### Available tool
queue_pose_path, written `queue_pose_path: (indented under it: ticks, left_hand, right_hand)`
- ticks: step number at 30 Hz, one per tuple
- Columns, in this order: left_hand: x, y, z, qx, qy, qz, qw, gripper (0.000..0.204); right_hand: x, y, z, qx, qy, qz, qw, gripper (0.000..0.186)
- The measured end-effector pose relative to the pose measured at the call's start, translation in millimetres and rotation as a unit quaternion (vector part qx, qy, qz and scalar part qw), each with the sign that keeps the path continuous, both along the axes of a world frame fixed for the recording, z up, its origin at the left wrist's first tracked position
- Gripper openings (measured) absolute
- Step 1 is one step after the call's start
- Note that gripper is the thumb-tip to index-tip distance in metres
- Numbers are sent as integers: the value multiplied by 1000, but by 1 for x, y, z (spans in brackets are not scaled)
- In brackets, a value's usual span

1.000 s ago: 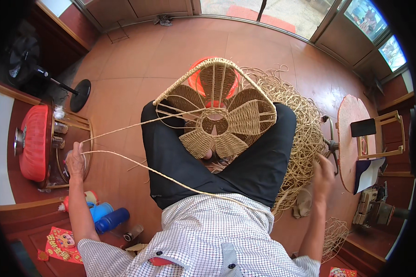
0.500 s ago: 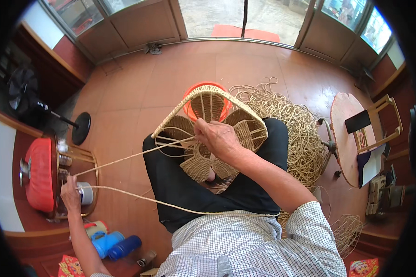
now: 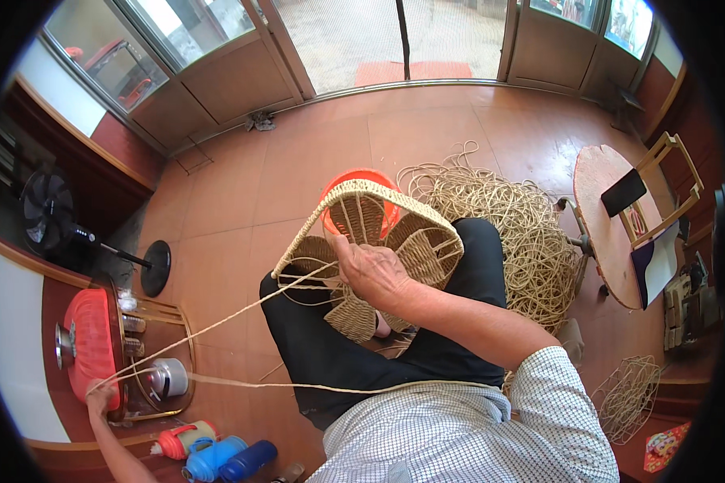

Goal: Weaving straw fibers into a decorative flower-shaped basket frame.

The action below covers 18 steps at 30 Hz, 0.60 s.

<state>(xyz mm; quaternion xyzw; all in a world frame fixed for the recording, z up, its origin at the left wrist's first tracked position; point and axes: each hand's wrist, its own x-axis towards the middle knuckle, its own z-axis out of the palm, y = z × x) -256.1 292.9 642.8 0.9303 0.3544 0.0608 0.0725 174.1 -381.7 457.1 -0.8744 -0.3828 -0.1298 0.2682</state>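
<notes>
Across my thighs rests a woven seat-like piece [image 3: 351, 315]: a rounded triangular frame wrapped in straw-coloured cord, with petal-shaped woven panels inside. My right hand [image 3: 374, 274] is closed over its middle, thumb side up; the fingertips are hidden behind the hand. From there a long cord [image 3: 242, 310] stretches taut, down and leftward, to my left hand [image 3: 101, 394]. That hand is closed on the cord, far out to the left beside a red-covered object. A second length of the cord runs back from it across my lap to my right hip.
A large heap of loose cord [image 3: 507, 241] lies on the floor to the right. An orange-red basket [image 3: 361, 179] stands beyond the frame. On the left are a low rack [image 3: 187, 346], a floor fan [image 3: 48, 213] and several flasks [image 3: 217, 457]. A round wooden tabletop [image 3: 608, 225] stands right.
My left hand has pulled farther left and downward, drawing the cord out longer and straighter. My right hand stays on the woven piece. The whole view has shifted slightly.
</notes>
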Motion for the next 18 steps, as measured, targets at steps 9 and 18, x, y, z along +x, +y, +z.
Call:
queue_pose_path:
  ticks: [9, 18]
  left_hand:
    - [140, -243, -144, -199, 227, -169, 938, 46]
    - [222, -441, -133, -243, -18, -234, 941, 21]
  right_hand:
    - [1, 15, 3, -52, -26, -66, 996, 66]
    - [3, 12, 8, 60, 69, -30, 995, 62]
